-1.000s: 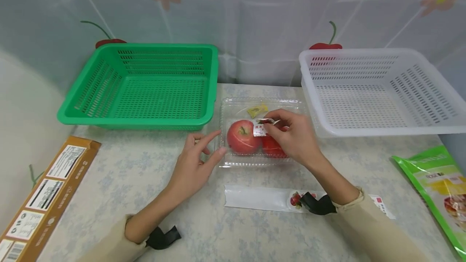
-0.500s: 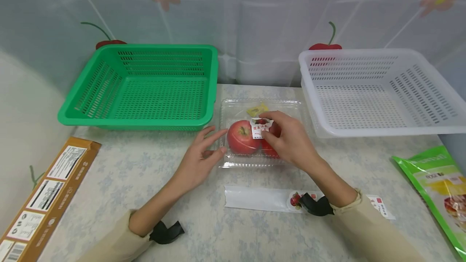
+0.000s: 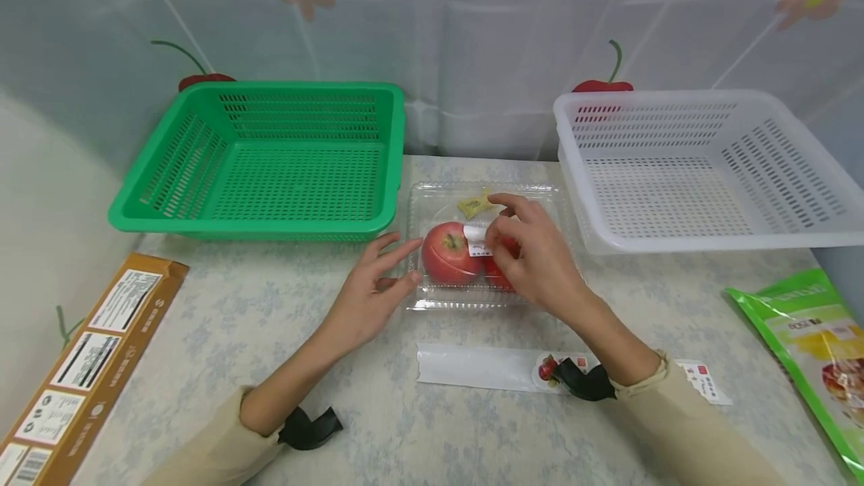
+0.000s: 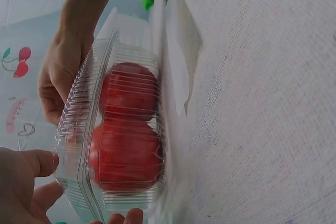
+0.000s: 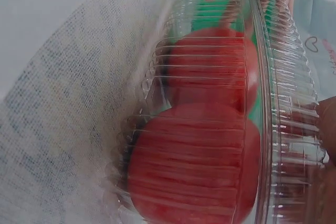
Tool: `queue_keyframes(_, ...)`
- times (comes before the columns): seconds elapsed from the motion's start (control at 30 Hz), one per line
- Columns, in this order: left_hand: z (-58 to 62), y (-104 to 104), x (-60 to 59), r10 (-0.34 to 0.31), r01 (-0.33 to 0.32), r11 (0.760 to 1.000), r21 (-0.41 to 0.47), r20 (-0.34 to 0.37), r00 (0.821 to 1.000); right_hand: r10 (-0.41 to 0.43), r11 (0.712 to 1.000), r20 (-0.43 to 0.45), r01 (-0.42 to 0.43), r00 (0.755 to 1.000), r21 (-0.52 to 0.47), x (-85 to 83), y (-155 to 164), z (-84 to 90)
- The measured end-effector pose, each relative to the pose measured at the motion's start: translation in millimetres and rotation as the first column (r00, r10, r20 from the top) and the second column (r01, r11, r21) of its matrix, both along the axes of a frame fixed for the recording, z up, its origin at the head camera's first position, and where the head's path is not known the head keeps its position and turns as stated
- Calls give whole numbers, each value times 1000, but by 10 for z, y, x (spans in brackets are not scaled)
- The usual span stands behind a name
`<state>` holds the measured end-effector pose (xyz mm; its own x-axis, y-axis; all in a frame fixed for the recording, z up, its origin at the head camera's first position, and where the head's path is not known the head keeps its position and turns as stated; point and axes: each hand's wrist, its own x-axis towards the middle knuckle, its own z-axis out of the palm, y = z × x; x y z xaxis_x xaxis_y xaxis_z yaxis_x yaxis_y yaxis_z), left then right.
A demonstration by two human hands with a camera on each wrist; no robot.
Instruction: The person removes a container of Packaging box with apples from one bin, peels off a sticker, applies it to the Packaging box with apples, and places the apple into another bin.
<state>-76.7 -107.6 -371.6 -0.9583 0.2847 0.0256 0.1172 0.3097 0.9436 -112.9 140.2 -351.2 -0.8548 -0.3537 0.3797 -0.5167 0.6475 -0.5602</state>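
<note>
1. The label [image 3: 480,250] is at the lid of the clear box [image 3: 432,298], over the gap between the two apples; its upper part curls over, showing white.
2. The right hand [image 3: 538,265] has its thumb and a bent finger pinching the label's right edge, the index finger reaching out above.
3. The left hand [image 3: 364,297] touches the box's left side, its fingers spread apart.
4. Inside the box sit one apple [image 3: 450,255] and, beside it, a second apple [image 3: 496,274], partly hidden; a yellow packet [image 3: 475,205] shows near the back.
5. The box lies on the bench [image 3: 378,426], between the green basket [image 3: 253,226] and the white basket [image 3: 715,241].
6. Nearer the person, a white strip [image 3: 475,367] runs under the right wrist.
7. At the far left lies a brown carton [image 3: 101,351]; at the far right, a green bag [image 3: 810,343].
8. A curtain [image 3: 486,43] hangs behind.
</note>
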Motion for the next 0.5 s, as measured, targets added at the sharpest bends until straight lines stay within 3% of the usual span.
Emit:
queue_keyframes(0.3,-15,0,-14,3,-3,1000,5,0,1000,-11,978,1,11,1000,206,-12,-42,12)
queue_keyframes(0.5,-7,7,-15,17,-17,1000,10,4,1000,-48,964,66,29,997,266,-29,-56,25)
